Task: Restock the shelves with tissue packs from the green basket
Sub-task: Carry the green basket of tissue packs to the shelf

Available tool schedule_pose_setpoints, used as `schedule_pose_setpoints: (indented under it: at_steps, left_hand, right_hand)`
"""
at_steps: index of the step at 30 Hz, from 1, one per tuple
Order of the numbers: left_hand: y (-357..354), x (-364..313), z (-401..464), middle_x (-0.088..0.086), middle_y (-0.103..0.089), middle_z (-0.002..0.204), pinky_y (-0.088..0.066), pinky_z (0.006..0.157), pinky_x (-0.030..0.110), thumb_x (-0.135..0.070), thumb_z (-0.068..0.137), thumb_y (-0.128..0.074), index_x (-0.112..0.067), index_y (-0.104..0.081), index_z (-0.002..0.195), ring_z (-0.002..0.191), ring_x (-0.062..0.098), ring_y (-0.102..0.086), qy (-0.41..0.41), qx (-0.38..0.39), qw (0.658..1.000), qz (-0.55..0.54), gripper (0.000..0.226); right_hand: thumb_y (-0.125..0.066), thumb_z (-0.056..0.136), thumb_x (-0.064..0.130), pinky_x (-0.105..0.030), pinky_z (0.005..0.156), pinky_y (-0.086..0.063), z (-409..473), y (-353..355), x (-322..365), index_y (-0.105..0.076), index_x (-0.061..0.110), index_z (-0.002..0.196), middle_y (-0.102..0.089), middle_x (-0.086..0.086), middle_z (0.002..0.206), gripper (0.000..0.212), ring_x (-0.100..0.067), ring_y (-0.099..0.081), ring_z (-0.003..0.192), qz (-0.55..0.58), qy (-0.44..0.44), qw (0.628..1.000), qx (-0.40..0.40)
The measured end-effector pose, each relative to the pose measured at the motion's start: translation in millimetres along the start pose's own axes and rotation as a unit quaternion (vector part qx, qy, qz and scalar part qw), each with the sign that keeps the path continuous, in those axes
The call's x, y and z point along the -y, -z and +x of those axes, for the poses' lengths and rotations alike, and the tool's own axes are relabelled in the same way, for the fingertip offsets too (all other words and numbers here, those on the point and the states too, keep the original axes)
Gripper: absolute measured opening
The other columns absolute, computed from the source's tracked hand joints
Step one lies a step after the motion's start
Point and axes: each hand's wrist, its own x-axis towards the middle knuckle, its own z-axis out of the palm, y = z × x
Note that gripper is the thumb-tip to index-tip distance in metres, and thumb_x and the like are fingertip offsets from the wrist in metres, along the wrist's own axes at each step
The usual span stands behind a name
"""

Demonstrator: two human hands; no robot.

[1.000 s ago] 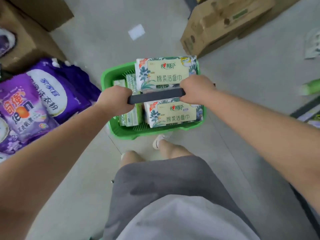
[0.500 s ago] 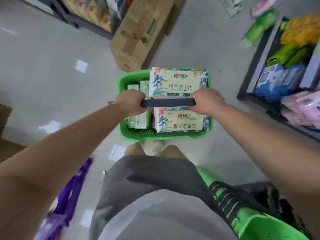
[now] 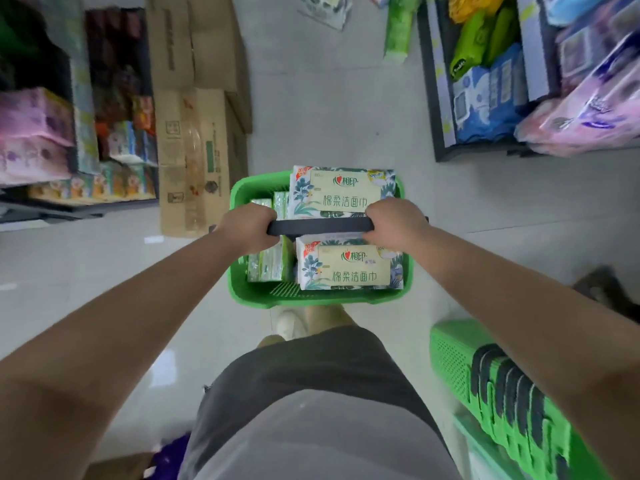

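Left shelf (image 3: 79, 199): low rack along the left edge, blurred; pink wrapped packs on the near end, small colourful boxes on the bottom tier.
Cartons (image 3: 194, 161): brown cardboard boxes on the floor just right of that rack, one nearer, one farther.
Left hand (image 3: 247, 227): fist closed round the left end of the basket handle, knuckles up.
Handle (image 3: 320, 226): dark bar running crosswise over the basket, gripped at both ends, bare in the middle.
Green basket (image 3: 242, 292): held above the pale floor, ahead of the person's grey shorts; a light shoe shows just below its near rim.
Small green packs (image 3: 268, 268): stacked in the basket's left part, partly under the left hand.
Far tissue pack (image 3: 341, 194): white with leaf print and a cream label, flat in the right part, on the far side of the handle.
Near tissue pack (image 3: 349, 268): same design, on the near side of the handle, touching the near wall.
Right hand (image 3: 396, 220): fist clamped on the right end of the handle; hands well apart.
Stacked baskets (image 3: 460, 362): nested green ones with dark handles, lower right, beneath the right forearm.
Right shelf (image 3: 440, 133): dark-framed, with green, blue and pink soft packs; print too blurred to read.
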Motion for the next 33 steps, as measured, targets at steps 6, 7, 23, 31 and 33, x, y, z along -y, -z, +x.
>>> schedule_pose_setpoints:
  at_steps: [6,7,23,31,33]
  left_hand:
    - [58,-22,71,-0.006,-0.047,0.061,-0.04,0.052,0.026,-0.021,0.082,-0.056,-0.019,-0.055,0.076,0.062,0.017,-0.051,-0.025,0.029,0.999,0.034,0.007]
    - [68,-26,83,-0.006,-0.047,0.061,-0.039,0.052,0.026,-0.021,0.082,-0.056,-0.019,-0.054,0.075,0.063,0.017,-0.051,-0.031,0.03,0.998,0.04,0.007]
    - [215,-77,282,-0.006,-0.046,0.06,-0.038,0.05,0.024,-0.018,0.083,-0.054,-0.019,-0.052,0.072,0.056,0.013,-0.046,-0.162,0.055,0.975,0.141,0.012]
    - [277,-110,383,-0.007,-0.046,0.06,-0.033,0.047,0.023,-0.019,0.084,-0.054,-0.022,-0.049,0.073,0.056,0.01,-0.047,-0.227,0.102,0.945,0.211,0.012]
    - [289,-122,403,-0.007,-0.046,0.061,-0.036,0.051,0.024,-0.02,0.085,-0.054,-0.021,-0.05,0.074,0.059,0.013,-0.05,-0.234,0.115,0.939,0.225,0.011]
  right_hand:
    - [-0.055,0.084,0.028,-0.024,0.054,-0.04,34,38,-53,-0.057,0.015,0.08,-0.041,0.006,0.061,0.013,-0.017,-0.051,0.064,0.044,-0.036,0.998,0.021]
    - [-0.055,0.084,0.028,-0.024,0.056,-0.041,39,44,-62,-0.057,0.015,0.081,-0.042,0.005,0.061,0.014,-0.018,-0.051,0.064,0.049,-0.043,0.998,0.021]
    - [-0.053,0.085,0.027,-0.027,0.057,-0.042,121,143,-181,-0.053,0.017,0.077,-0.042,0.005,0.058,0.013,-0.019,-0.053,0.065,0.119,-0.169,0.978,-0.01]
    - [-0.052,0.085,0.027,-0.029,0.061,-0.043,163,167,-236,-0.052,0.018,0.082,-0.038,0.004,0.062,0.01,-0.021,-0.049,0.067,0.177,-0.245,0.953,-0.034]
    - [-0.052,0.084,0.026,-0.029,0.059,-0.043,171,168,-250,-0.05,0.017,0.08,-0.039,0.004,0.061,0.011,-0.021,-0.05,0.067,0.196,-0.254,0.947,-0.031]
